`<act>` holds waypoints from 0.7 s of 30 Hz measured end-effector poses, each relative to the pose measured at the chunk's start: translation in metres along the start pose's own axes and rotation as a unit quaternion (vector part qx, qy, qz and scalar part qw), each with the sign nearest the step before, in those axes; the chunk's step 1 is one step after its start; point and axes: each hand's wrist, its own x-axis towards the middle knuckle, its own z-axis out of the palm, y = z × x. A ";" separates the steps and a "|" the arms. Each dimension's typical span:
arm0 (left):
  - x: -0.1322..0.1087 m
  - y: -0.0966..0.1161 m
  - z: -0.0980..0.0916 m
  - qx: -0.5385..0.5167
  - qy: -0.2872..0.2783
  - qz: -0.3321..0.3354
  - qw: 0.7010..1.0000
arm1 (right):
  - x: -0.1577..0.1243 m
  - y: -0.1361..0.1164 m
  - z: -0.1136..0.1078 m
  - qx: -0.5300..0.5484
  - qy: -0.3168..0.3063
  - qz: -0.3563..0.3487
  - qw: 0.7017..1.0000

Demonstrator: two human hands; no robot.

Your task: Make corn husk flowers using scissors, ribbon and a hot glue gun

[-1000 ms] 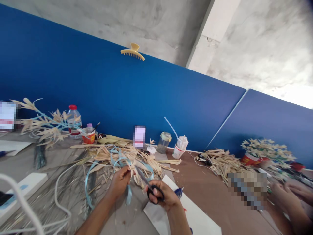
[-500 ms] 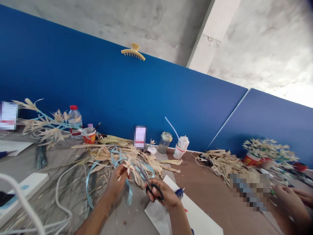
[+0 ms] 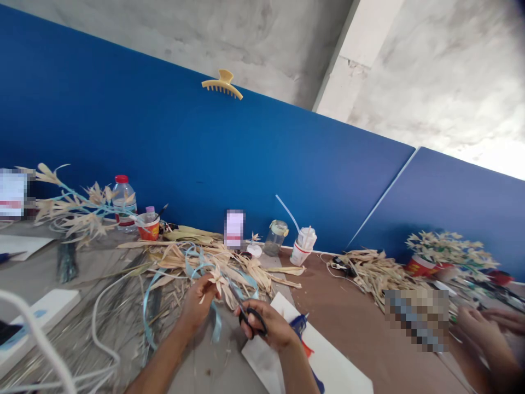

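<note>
My left hand [image 3: 200,300] is closed on a pale flower made of dried husk [image 3: 217,279], its pointed petals spread above the fingers. In my right hand [image 3: 270,324] is a pair of black-handled scissors [image 3: 253,323], with the blades slanting up and left close beside the flower. Whether the blades touch a petal I cannot tell. Behind both hands lies a heap of dried husk strips [image 3: 250,265] with light blue ribbon [image 3: 216,323] looped through it. A blue glue gun [image 3: 300,324] rests on white paper [image 3: 336,355] by my right wrist.
At the left are a white power strip [image 3: 39,323], cables and a bundle of wires [image 3: 68,262]. Along the blue partition [image 3: 197,153] stand a bottle [image 3: 124,202], a red cup [image 3: 147,229], a glass jar [image 3: 276,238] and a white cup [image 3: 302,251]. A co-worker's hands [image 3: 484,331] are at far right.
My right hand and the scissors have shifted slightly left, nearer the flower. More of the glue gun shows now. My left hand still holds the flower in nearly the same place.
</note>
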 end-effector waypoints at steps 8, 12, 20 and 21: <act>-0.001 -0.002 0.002 -0.010 -0.002 -0.021 1.000 | 0.000 -0.002 0.001 -0.005 0.010 0.001 1.000; -0.002 0.002 0.002 0.002 -0.007 -0.024 1.000 | 0.000 -0.002 0.002 -0.008 0.012 0.001 1.000; -0.002 0.007 0.003 0.024 0.002 -0.031 0.999 | 0.000 -0.001 0.002 -0.003 0.019 0.007 1.000; -0.002 0.006 0.003 0.028 0.002 -0.031 0.999 | 0.000 -0.001 0.002 -0.002 0.021 0.006 1.000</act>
